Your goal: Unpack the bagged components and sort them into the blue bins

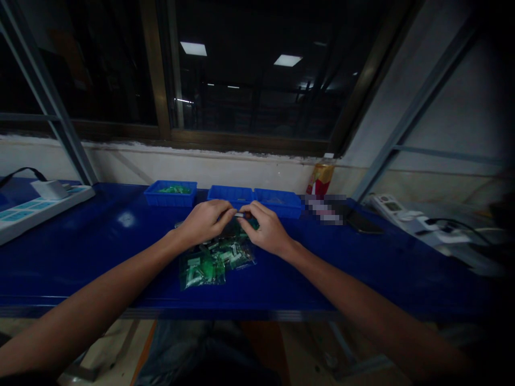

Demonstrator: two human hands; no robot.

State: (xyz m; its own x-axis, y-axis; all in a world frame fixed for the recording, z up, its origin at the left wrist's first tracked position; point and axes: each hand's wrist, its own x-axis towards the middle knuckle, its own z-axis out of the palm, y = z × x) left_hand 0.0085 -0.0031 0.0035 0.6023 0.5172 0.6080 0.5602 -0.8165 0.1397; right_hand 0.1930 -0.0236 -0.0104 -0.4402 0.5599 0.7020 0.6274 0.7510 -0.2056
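Observation:
My left hand (207,220) and my right hand (267,229) meet over the blue bench (100,241). Both are curled, and their fingertips pinch a small metal-tipped part (240,215) between them. Just below the hands lie clear plastic bags (213,261) filled with several small green circuit boards. Part of the bags is hidden under my hands.
Three blue trays stand at the back: one (171,194) with green parts, two (254,199) side by side. A white power strip (36,206) lies far left, a red-yellow packet (321,179), a dark phone (364,222) and white devices with cables (406,214) at right.

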